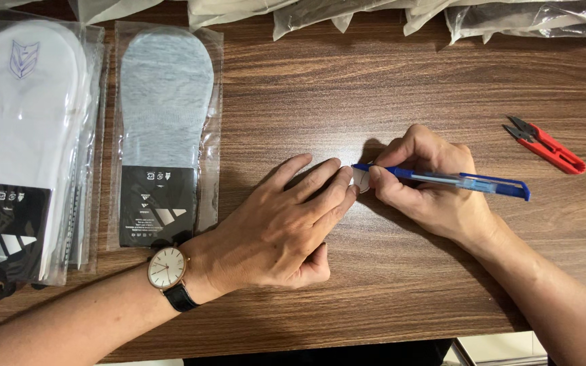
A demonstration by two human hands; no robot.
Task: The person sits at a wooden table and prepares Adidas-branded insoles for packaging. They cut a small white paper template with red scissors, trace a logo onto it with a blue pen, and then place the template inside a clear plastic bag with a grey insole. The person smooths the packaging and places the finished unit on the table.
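My right hand [428,186] grips a blue pen [456,179], its tip down on a small white tag [359,179] lying on the wooden table [374,88]. My left hand [276,227] lies flat with fingers spread, and its fingertips press on the tag's left edge. Most of the tag is hidden under the fingers. A watch with a white dial and black strap [167,269] sits on my left wrist.
A bagged pair of grey socks [164,135] lies at the left, beside a stack of bagged white socks [25,142] at the table's left edge. Red thread snips [547,146] rest at the right. Several clear plastic bags [388,13] line the far edge.
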